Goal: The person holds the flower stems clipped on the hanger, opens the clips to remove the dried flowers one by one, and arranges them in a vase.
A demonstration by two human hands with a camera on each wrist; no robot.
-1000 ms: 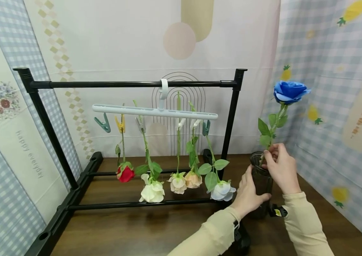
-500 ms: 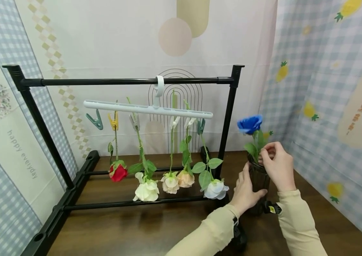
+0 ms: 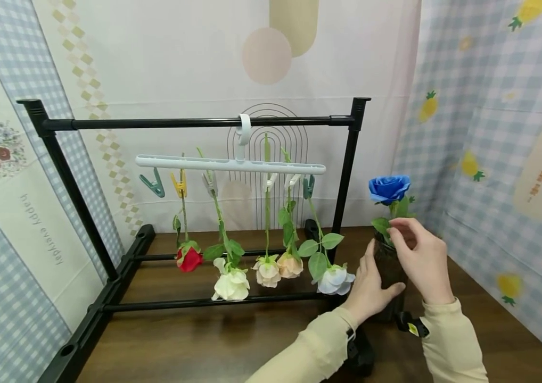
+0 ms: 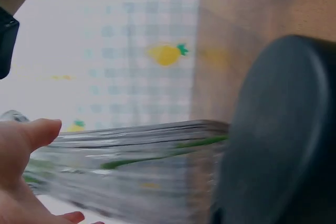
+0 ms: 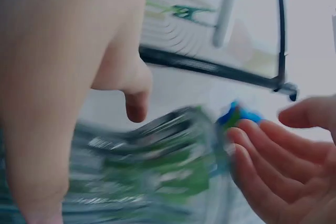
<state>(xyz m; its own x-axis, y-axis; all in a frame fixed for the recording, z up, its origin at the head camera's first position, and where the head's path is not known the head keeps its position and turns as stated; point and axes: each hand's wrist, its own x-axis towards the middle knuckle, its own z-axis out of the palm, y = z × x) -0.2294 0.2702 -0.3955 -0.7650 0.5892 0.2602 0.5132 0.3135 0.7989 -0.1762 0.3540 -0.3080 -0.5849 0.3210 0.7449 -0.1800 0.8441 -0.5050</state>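
A blue rose stands upright in a ribbed clear glass vase at the right of the table. My left hand holds the vase from its left side, thumb across the front. In the left wrist view, the green stem shows through the glass. My right hand is beside the vase's mouth, next to the rose's leaves. Its thumb stands apart from the extended fingers in the right wrist view, with nothing pinched between them.
A black rack carries a pale blue hanger. Several roses hang head-down from its clips, including a red rose and a pale blue rose near my left hand. One green clip at the left holds nothing. Patterned cloth borders the right.
The blue rose has sunk down into the vase. My right hand, which pinched its stem, has let go and its fingers have spread. My left hand stays on the vase.
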